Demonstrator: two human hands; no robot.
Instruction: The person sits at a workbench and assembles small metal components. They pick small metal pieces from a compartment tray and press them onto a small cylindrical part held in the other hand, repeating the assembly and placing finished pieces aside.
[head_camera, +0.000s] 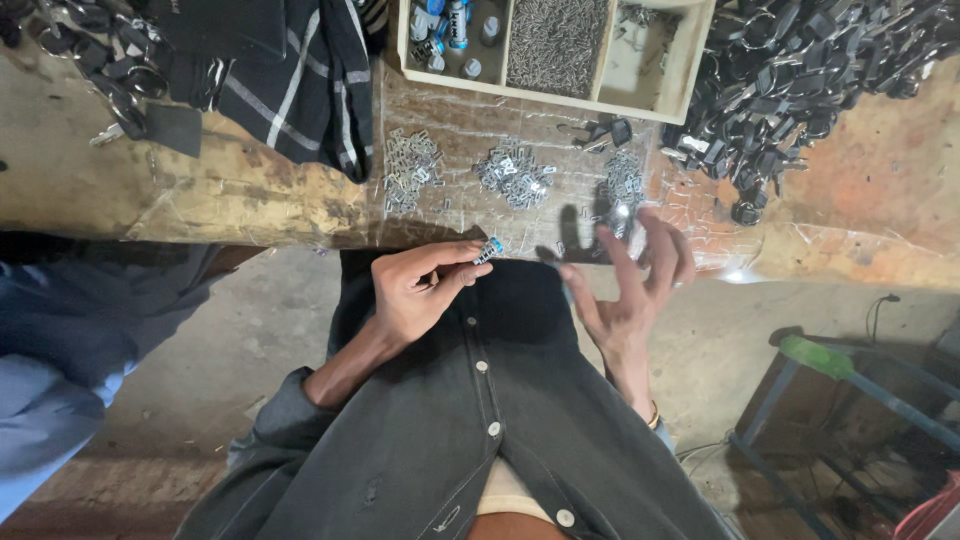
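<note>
The left hand (420, 290) pinches a small metal piece (489, 249) with a blue end between thumb and fingertip, just off the near edge of the workbench (200, 190). The right hand (630, 285) hangs open beside it, fingers spread and blurred, holding nothing that can be made out. The piece looks light, stiff and smooth (likely to slip from a loose pinch), so a fingertip grip across its flat sides suits it. Similar small metal parts (515, 175) lie in heaps on the bench.
</note>
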